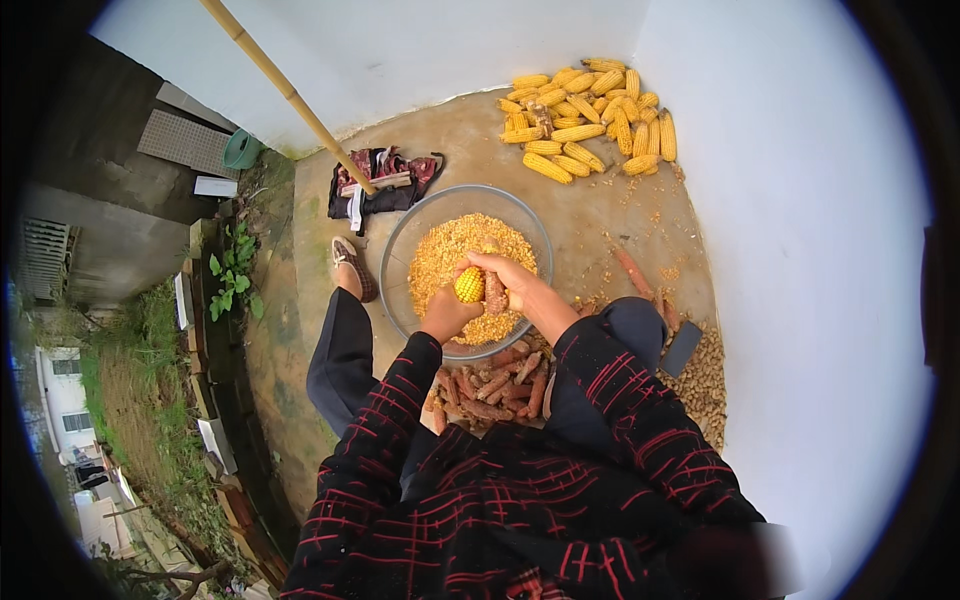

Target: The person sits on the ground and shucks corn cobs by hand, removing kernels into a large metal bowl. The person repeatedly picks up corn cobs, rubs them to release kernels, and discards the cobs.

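Observation:
My left hand (448,313) grips a yellow ear of corn (469,285) with its kernels on. Close against it, my right hand (504,276) holds a bare reddish corncob (495,294). Both hands are over a round mesh basket (550,259) with a grey rim. Loose corn kernels (442,244) cover much of the basket's bottom. Stripped corncobs (517,386) lie heaped on the floor between my legs, by the basket's near edge.
A pile of corn ears (577,131) lies in the far corner by the white wall (795,187). Folded cloth (390,196) and a bamboo pole (289,94) are beyond the basket. Peanuts (701,386) and a dark flat object (681,349) lie at right; a brick edging (199,337) runs at left.

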### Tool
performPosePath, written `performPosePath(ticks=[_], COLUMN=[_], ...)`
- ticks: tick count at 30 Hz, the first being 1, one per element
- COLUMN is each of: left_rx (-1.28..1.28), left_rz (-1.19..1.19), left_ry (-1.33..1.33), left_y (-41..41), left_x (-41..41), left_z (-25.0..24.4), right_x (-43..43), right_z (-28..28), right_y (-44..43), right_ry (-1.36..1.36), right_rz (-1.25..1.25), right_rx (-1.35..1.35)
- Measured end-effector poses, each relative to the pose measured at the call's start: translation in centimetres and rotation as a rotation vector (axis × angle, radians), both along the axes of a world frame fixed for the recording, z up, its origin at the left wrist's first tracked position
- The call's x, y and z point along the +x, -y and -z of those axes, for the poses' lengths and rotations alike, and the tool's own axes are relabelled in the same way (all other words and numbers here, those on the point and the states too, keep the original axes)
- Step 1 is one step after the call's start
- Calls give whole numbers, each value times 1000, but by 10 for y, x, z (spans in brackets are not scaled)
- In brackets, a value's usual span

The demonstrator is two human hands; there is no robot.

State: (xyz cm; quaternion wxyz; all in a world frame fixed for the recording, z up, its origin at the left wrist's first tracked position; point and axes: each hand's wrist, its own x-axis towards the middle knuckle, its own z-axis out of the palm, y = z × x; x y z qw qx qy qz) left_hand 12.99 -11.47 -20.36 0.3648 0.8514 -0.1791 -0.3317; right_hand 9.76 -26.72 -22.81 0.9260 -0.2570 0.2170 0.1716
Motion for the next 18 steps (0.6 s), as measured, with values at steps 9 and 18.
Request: performPosePath(ticks=[9,18], left_rx=[47,-6], left_rz=[129,39], left_ry=[373,342], left_y=[10,-9], left_x=[-1,21], left_z=[0,17], right_x=[-2,12], right_z=[3,-6], right_y=[-7,-3], right_ry=[53,62], right_rz=[196,88], right_rx=[-813,-451])
